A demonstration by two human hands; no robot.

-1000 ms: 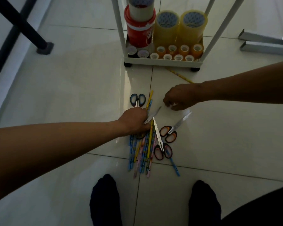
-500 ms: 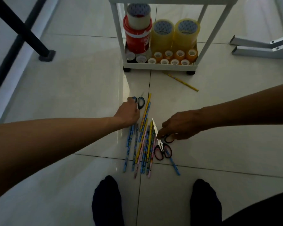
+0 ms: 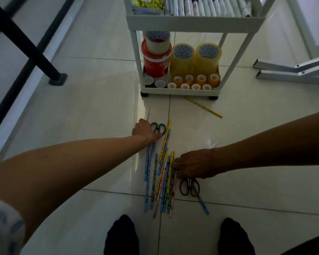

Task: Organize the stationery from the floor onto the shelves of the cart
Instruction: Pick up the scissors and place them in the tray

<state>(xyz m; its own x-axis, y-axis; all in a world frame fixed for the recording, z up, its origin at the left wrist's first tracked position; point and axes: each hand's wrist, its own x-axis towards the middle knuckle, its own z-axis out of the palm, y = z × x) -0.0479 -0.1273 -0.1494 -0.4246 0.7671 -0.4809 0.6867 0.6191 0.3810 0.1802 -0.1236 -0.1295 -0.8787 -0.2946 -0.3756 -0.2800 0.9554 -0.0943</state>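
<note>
My left hand (image 3: 145,130) gripping blue scissors (image 3: 158,128); right hand (image 3: 193,166) pinching black scissors (image 3: 189,186). Pencils (image 3: 162,179) lying between hands, long axes pointing toward cart (image 3: 195,24) ahead.

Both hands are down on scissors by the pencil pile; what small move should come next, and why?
Probably lift both pairs clear. The left hand grips the blue scissors, the right hand holds the black-handled scissors, and pencils lie right beside them, so rising straight up avoids scattering them.

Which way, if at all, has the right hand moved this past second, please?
Yes: the right hand drew back from the cart toward the person.
</note>
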